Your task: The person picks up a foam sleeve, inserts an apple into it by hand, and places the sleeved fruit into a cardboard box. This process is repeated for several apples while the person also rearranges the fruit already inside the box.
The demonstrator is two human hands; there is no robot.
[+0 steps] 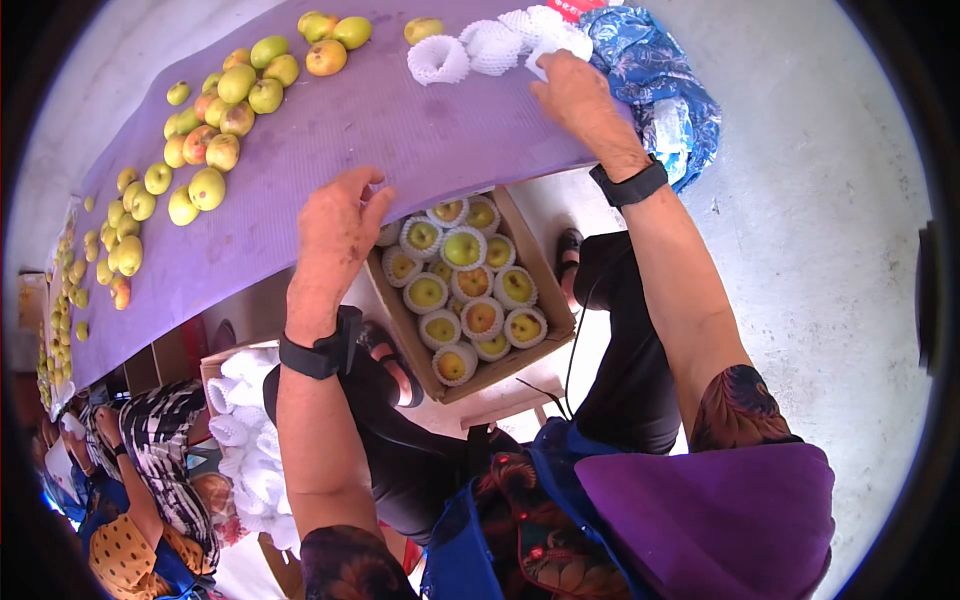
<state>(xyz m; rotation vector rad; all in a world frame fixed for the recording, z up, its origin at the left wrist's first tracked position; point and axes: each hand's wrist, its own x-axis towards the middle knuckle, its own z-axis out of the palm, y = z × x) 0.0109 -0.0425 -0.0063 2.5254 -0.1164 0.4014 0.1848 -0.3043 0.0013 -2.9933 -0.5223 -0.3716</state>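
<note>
My right hand (582, 100) is at the table's far right end, its fingers closed on a white foam fruit net (562, 42). More foam nets (438, 60) lie to its left, with a single yellow-green apple (423, 30) behind them. Over the front edge of the purple-covered table (400, 125) hovers my left hand (343, 225), thumb and fingers apart, nothing visible in it. Below, between my legs, stands a cardboard box (505, 375) of apples in foam nets (474, 283). One green apple (462, 249) sits on top near the back.
Loose apples (235, 84) spread along the table's left side. A patterned blue cloth bundle (660, 75) lies at the right end. By my left leg is a heap of white foam nets (250, 440). Another person (150, 480) sits at the lower left.
</note>
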